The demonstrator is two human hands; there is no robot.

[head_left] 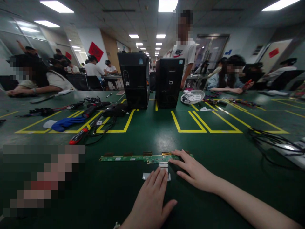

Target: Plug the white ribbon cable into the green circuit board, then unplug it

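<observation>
A long, narrow green circuit board lies flat on the dark green table in front of me, with brownish-gold tabs along its far edge. My right hand reaches in from the right, fingers spread, its fingertips at the board's right part and hiding some of it. Nearer to me, my left hand lies with its fingers stretched out flat over a silvery-white strip. Part of that strip is hidden under the fingers. A pale flat piece joins or overlaps the board's near edge just beyond my left fingertips.
Two black computer towers stand at the table's far side. To the left lie a red-and-black screwdriver, a blue glove and cables. Black cables and a white power strip are at right. Other people sit around; one person stands behind the towers.
</observation>
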